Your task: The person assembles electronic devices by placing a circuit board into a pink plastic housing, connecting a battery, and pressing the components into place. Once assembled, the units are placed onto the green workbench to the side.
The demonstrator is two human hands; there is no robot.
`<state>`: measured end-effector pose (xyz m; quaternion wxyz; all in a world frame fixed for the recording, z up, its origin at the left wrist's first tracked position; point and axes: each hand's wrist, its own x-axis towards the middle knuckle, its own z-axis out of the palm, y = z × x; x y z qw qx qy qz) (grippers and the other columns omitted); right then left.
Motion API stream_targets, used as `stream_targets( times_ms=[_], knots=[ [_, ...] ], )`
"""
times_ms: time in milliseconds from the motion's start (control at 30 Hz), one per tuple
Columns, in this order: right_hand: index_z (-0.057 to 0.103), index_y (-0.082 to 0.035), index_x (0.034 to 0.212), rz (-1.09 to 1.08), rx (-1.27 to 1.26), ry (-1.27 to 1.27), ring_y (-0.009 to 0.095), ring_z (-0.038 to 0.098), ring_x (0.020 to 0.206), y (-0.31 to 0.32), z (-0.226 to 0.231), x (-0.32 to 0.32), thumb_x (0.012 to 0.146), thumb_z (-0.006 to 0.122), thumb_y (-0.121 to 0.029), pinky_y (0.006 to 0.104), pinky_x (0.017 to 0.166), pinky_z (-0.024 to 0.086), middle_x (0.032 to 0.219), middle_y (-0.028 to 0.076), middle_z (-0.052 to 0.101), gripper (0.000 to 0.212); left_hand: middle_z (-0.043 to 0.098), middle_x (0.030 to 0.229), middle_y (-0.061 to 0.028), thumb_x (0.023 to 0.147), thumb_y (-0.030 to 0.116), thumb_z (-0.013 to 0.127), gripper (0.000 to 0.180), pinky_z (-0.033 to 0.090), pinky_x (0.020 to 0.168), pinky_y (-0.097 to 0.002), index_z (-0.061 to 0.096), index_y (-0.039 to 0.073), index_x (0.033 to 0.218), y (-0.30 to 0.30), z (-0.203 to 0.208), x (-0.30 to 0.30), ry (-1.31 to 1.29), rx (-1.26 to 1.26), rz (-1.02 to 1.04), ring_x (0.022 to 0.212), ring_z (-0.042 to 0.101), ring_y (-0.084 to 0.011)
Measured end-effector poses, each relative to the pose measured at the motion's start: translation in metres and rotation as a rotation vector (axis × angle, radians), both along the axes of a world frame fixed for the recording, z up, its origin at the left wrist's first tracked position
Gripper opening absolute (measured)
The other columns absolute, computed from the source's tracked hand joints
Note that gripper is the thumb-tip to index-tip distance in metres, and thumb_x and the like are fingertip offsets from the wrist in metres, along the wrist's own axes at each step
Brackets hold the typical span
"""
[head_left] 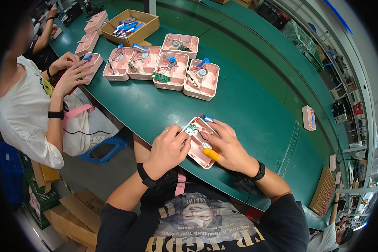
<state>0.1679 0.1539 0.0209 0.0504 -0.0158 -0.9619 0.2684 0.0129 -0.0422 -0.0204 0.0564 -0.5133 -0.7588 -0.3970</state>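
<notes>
A pink plastic housing (205, 162) sits tilted in front of me at the table's near edge, its open side up. My left hand (169, 148) grips its left rim, fingers bent beside a small green circuit board (192, 127). Across the right rim lies my right hand (230, 147), gripping the housing, with a yellow finger cot (211, 154) on the thumb. That thumb is close to a round silver part (206, 145) inside. A blue battery cell (208, 119) with thin wires is at the far end, by my right fingers. The right fingertips are partly hidden.
Several pink housings (200, 91) with wires and batteries stand ahead on the green table (248, 101). Behind them is a cardboard box (149, 31) of blue cells. At left, a co-worker's hands (73, 75) handle another housing. A brown tray (323, 191) lies far right.
</notes>
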Motion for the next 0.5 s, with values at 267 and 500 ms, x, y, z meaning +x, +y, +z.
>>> stream_targets(
  times_ms=[267,500],
  knots=[
    [0.068,-0.008,0.144,0.0,-0.068,-0.016,0.046,0.039,0.154,0.005,-0.008,0.0,0.1,0.074,-0.029,0.0546,0.124,0.037,0.16,0.02,0.049,0.049,0.062,0.091,-0.012,0.088,0.006,0.08,0.009,0.057,0.071,-0.0429,0.075,-0.001,0.09,0.0,0.002,0.001,-0.059,-0.017,-0.001,0.084,0.068,-0.031],
    [0.068,-0.008,0.144,-0.042,-0.125,-0.016,0.049,0.037,0.154,0.008,-0.009,-0.003,0.095,0.079,-0.03,0.055,0.125,0.036,0.16,0.021,0.049,0.055,0.062,0.09,-0.0106,0.087,0.008,0.079,0.009,0.059,0.069,-0.0398,0.072,0.003,0.085,0.003,0.0,-0.001,-0.024,0.005,0.002,0.082,0.068,-0.0287]
  ],
)
